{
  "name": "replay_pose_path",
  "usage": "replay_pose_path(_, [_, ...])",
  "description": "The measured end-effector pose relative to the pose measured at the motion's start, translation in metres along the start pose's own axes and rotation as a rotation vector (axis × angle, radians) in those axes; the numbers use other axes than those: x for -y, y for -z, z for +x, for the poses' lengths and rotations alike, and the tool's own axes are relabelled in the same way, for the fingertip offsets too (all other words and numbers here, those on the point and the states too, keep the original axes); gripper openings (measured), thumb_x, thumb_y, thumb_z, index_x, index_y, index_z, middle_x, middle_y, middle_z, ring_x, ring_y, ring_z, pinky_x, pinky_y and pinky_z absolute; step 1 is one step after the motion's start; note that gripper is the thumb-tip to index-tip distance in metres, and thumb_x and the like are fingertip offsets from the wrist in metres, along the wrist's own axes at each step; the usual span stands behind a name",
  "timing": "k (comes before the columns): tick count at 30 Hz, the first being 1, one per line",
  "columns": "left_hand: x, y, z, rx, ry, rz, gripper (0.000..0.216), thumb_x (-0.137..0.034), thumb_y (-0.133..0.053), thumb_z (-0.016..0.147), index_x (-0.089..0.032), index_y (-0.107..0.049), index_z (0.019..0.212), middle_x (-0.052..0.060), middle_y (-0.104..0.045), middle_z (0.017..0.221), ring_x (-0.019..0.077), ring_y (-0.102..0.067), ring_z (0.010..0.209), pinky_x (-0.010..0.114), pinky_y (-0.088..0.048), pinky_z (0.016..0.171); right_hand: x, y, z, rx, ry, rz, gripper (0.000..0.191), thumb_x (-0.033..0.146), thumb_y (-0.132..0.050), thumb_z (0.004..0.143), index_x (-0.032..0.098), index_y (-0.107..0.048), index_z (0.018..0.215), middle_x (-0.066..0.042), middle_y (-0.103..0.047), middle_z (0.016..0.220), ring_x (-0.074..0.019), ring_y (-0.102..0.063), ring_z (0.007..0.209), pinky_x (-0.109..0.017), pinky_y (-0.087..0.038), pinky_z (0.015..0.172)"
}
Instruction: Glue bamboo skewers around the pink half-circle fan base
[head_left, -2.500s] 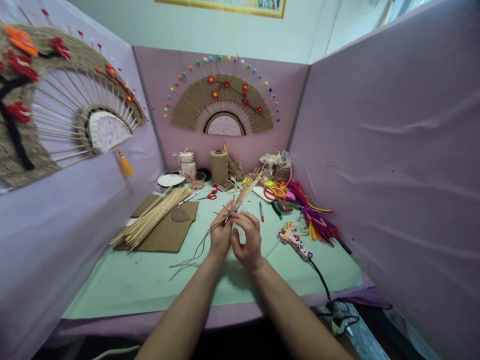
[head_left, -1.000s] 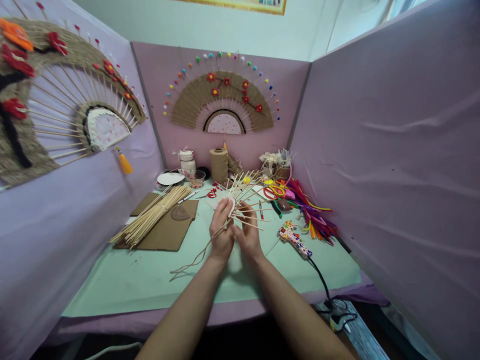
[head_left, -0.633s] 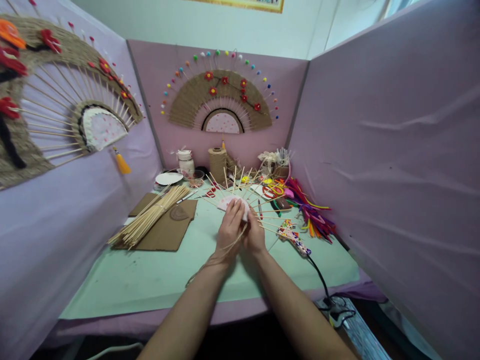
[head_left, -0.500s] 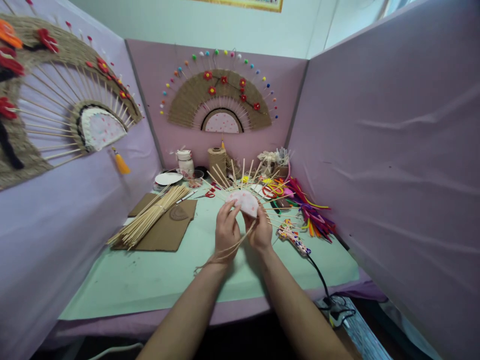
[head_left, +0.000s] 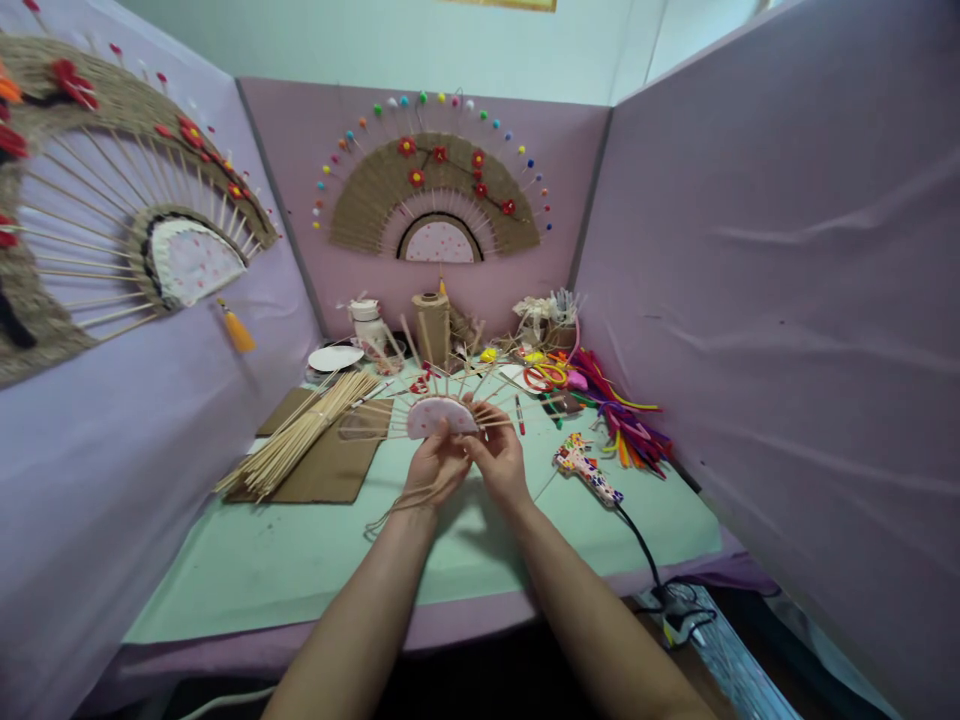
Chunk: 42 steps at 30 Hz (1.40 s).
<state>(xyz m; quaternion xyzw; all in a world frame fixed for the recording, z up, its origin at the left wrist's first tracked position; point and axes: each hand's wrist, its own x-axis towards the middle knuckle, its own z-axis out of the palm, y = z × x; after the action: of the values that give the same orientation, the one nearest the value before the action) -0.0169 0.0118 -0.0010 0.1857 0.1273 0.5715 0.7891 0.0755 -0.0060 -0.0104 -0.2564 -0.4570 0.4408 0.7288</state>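
Mint-green cloth (head_left: 300, 575) lies between lilac panels (head_left: 750, 270); a clear bowl (head_left: 387, 359) contains small reddish pieces — left hand (head_left: 433, 468) and right hand (head_left: 499, 463) together grip a stick fan (head_left: 436, 417).

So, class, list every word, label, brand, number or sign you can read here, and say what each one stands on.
None: no text can be read anywhere in this picture.
Spotted half-round piece: pink spots, no lettering visible.
White bottle: any marking is too small to read.
Red-and-grey pen: too small to read.
Glue gun: a colourful pattern, no legible letters.
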Motion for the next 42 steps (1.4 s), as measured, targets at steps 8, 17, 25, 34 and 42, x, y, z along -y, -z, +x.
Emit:
replay_pose_path(8, [-0.015,0.004,0.002,0.033,-0.061,-0.002,0.042,-0.025,-0.054,0.091,-0.021,-0.053,0.133,0.011,-0.07,0.115,0.0197,-0.066,0.103,0.034,-0.046,0.096,0.001,-0.004,-0.002,0.018,-0.092,-0.075,0.037,0.027,-0.072,0.071,0.023,-0.054,0.104,0.0,-0.064,0.086,-0.0147,-0.064,0.082,-0.029,-0.052,0.081])
replay_pose_path(17, [-0.016,0.005,0.001,0.027,-0.114,0.003,0.036,-0.027,-0.041,0.097,-0.025,-0.059,0.128,0.008,-0.072,0.112,0.0177,-0.067,0.102,0.034,-0.047,0.095,0.015,-0.002,-0.005,-0.056,-0.162,-0.158,0.018,0.031,-0.063,0.077,0.018,-0.065,0.089,0.004,-0.055,0.062,-0.0098,-0.047,0.056,-0.024,-0.039,0.056])
replay_pose_path(25, [-0.018,0.0,-0.004,0.029,-0.081,-0.047,0.04,-0.032,-0.033,0.1,-0.026,-0.055,0.133,0.006,-0.073,0.11,0.0149,-0.067,0.103,0.033,-0.043,0.101,0.026,0.009,-0.015,-0.033,-0.212,-0.311,0.024,0.038,-0.063,0.08,0.017,-0.068,0.09,0.004,-0.052,0.06,-0.0107,-0.044,0.056,-0.025,-0.037,0.055])
replay_pose_path(34, [-0.016,0.0,-0.007,-0.011,-0.096,-0.056,0.039,-0.037,-0.036,0.098,-0.033,-0.053,0.133,0.001,-0.071,0.116,0.0142,-0.067,0.102,0.039,-0.033,0.11,0.038,0.001,-0.018,-0.002,-0.001,-0.605,0.035,0.031,-0.07,0.076,0.02,-0.056,0.106,0.001,-0.059,0.081,-0.0125,-0.053,0.067,-0.026,-0.047,0.064])
replay_pose_path(42, [-0.011,0.003,-0.007,-0.004,-0.032,-0.025,0.04,-0.039,-0.037,0.098,-0.026,-0.056,0.132,0.002,-0.075,0.098,0.0138,-0.068,0.093,0.031,-0.039,0.104,0.027,-0.014,-0.014,-0.074,0.304,-0.72,0.011,0.026,-0.063,0.084,0.022,-0.061,0.094,-0.004,-0.065,0.09,-0.017,-0.06,0.079,-0.031,-0.051,0.073])
